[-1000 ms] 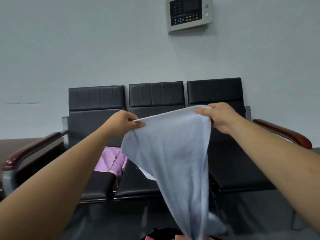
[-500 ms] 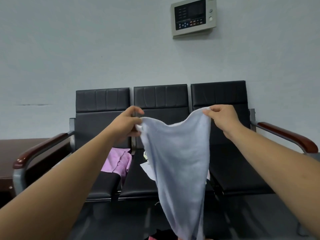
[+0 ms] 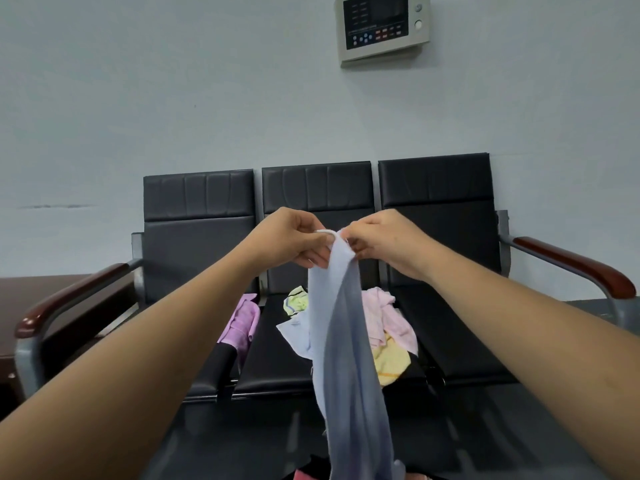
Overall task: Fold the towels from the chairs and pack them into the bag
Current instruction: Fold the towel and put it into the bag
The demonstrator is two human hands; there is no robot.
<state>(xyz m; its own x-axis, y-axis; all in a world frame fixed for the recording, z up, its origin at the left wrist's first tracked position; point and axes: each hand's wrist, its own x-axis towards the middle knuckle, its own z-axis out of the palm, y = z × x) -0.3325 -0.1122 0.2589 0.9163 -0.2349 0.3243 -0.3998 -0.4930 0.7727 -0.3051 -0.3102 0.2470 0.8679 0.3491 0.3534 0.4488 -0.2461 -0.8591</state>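
Now we pinch the blue towel [image 3: 346, 341] by its top corners, left hand [image 3: 294, 239] and right hand [image 3: 381, 242] close together above the middle chair [image 3: 317, 188], first fold just forming, while more crumpled towels [image 3: 384, 317] wait on the seats, none visibly packed.

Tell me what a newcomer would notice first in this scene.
First, the light blue towel hanging mid-frame, its top edge pinched by the left hand and right hand close together. Behind it, a loose heap of towels, pink, yellow and pale, lies on the middle seat of the black chairs, with a purple towel on the left seat. A control panel is mounted high at upper right.
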